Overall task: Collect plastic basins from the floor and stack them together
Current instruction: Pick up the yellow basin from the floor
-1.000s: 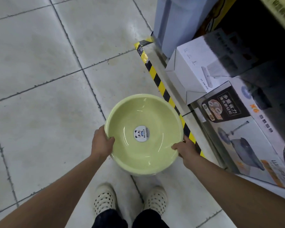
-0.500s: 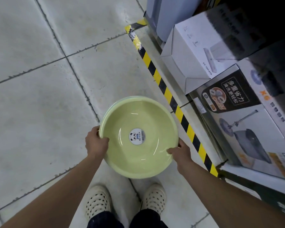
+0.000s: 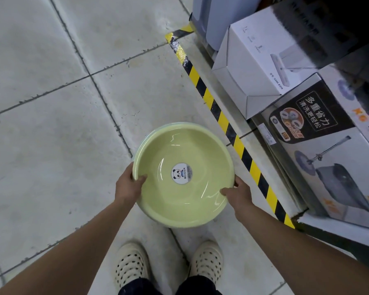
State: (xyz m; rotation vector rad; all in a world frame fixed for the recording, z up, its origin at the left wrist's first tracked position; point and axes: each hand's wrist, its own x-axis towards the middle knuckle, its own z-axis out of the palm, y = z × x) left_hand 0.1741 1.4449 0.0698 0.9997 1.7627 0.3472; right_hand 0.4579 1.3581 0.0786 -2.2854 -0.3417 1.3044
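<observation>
where the tiles run off to nine o'clock, floor (image 3: 41, 145): grey tile with dark joints; no loose basin lies on the part in view.
left hand (image 3: 128, 186): clamped on the basin's rim at its nine o'clock, thumb hooked inside, fingers hidden beneath.
basin (image 3: 183, 179): pale green, round, mouth up, held off the floor just below the middle of the view, above the shoes (image 3: 131, 265); a panda sticker (image 3: 181, 173) sits in its bottom.
stack: a thin paler edge follows the rim from nine to twelve o'clock; likely a second basin nested underneath, though i cannot tell for sure.
right hand (image 3: 237, 193): clamped on the rim at its four o'clock, thumb over the lip.
striped tape (image 3: 222, 120): yellow and black, runs from twelve towards four o'clock, just beside the basin.
boxes: a white box (image 3: 260, 67) at two o'clock, a mop box (image 3: 328, 156) at three.
progress: at least one basin is collected and in hand; what is left seems to be finding any others out of view and nesting them.
</observation>
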